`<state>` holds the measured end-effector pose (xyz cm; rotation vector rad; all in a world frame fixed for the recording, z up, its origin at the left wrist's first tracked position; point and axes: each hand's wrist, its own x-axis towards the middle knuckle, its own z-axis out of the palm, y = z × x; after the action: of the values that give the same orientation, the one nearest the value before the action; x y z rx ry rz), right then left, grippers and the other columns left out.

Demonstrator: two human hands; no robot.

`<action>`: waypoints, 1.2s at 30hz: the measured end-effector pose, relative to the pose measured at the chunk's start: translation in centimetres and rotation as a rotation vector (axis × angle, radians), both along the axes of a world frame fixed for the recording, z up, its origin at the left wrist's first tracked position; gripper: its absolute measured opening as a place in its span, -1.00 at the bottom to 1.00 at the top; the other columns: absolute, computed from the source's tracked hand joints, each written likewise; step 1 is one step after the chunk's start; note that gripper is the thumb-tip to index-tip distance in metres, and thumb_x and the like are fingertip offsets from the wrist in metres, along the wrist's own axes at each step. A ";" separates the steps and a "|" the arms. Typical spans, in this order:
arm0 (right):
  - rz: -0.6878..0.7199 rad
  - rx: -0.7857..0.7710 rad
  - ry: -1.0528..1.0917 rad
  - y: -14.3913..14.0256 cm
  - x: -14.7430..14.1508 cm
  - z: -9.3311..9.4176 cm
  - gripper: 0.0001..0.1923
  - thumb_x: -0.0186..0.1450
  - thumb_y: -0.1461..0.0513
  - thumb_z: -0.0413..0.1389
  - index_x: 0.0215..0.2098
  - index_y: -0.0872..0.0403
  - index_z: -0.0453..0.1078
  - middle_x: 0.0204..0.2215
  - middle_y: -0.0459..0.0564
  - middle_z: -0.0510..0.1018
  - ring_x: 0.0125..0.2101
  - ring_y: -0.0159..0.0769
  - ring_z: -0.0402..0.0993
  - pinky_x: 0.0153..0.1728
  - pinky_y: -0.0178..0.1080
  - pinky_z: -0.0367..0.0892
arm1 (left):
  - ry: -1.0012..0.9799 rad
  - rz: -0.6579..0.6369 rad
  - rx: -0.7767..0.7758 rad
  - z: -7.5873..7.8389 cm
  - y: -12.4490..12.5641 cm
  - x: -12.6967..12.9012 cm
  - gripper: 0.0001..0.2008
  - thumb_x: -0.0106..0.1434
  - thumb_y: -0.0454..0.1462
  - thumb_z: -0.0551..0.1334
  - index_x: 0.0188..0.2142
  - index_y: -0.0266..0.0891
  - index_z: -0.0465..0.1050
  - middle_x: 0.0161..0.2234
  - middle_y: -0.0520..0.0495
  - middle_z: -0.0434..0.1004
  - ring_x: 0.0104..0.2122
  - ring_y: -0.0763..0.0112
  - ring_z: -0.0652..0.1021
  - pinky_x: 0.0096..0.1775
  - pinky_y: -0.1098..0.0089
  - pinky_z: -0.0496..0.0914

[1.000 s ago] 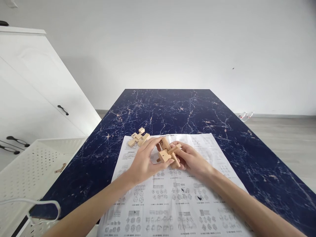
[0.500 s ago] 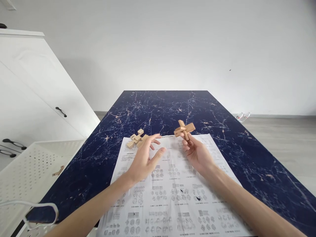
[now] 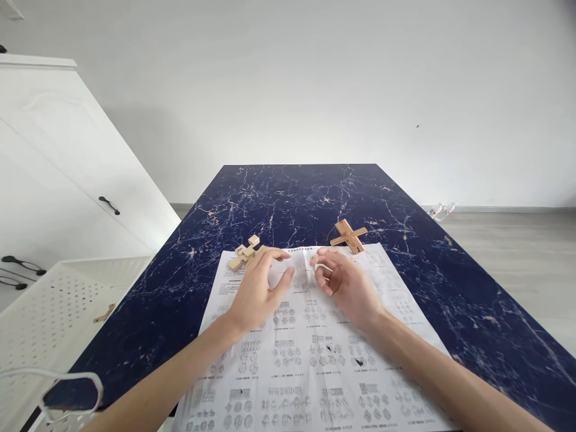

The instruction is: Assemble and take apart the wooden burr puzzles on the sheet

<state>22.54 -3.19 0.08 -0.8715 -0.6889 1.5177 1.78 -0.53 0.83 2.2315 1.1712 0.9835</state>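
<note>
A cross-shaped wooden puzzle [image 3: 347,236] with a printed mark on one arm rests at the top right edge of the printed sheet [image 3: 306,336], partly on the dark table. Just below and left of it is my right hand [image 3: 344,282], apart from the puzzle, fingers loosely curled and holding nothing. My left hand [image 3: 265,282] hovers over the sheet's upper left, thumb and fingers apart. Behind its fingers sits a paler wooden block puzzle [image 3: 246,253] with a number on it, partly hidden by the hand. The sheet carries rows of small diagrams.
The blue marbled table [image 3: 297,198] stretches ahead to a white wall. At left are a white cabinet [image 3: 81,180] and a perforated white basket [image 3: 49,312] with a small wooden piece [image 3: 104,313] in it. A white cable [image 3: 72,375] loops at lower left. Clear bottles [image 3: 441,210] stand on the floor.
My right hand has let go of the wooden cross, which now lies at the sheet's top right edge. That hand has drawn down and left; my left hand has barely moved.
</note>
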 end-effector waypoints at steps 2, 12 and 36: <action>-0.009 0.026 -0.019 0.1 0.1 0.1 -0.65 0.30 0.05 0.34 0.00 -0.04 0.50 0.02 0.03 0.63 -0.44 -0.34 0.43 -0.57 -0.26 0.27 | 0.069 0.087 0.156 -0.5 0.8 -0.5 -0.79 0.50 -0.19 0.23 0.09 -0.11 0.36 0.10 -0.19 0.49 0.15 0.05 0.46 0.22 -0.02 0.34; -0.375 -0.046 -0.030 1.1 1.8 -0.7 -0.53 0.21 0.17 0.37 0.07 -0.12 0.43 -0.20 -0.09 0.46 -0.48 -0.38 0.32 -0.57 -0.26 0.23 | 0.413 0.358 0.321 -3.1 3.7 -3.1 -0.35 0.41 -0.04 0.30 0.30 -0.35 0.13 0.26 -0.57 0.26 0.27 -0.37 0.34 0.24 -0.30 0.25; 0.093 0.331 -0.919 -1.4 -1.0 -1.6 -0.86 0.49 0.14 0.03 -0.01 -0.03 0.29 -0.42 -0.16 0.44 -0.57 -0.34 0.28 -0.53 -0.24 0.16 | 0.246 0.109 0.057 -2.7 3.4 -2.8 -0.52 0.46 -0.08 0.31 0.24 -0.14 0.21 0.19 -0.26 0.49 0.17 -0.10 0.47 0.15 -0.06 0.42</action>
<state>21.57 -4.55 -1.49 -1.2811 -1.6080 0.9754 -0.99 2.83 -1.87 2.4088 1.3982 0.8088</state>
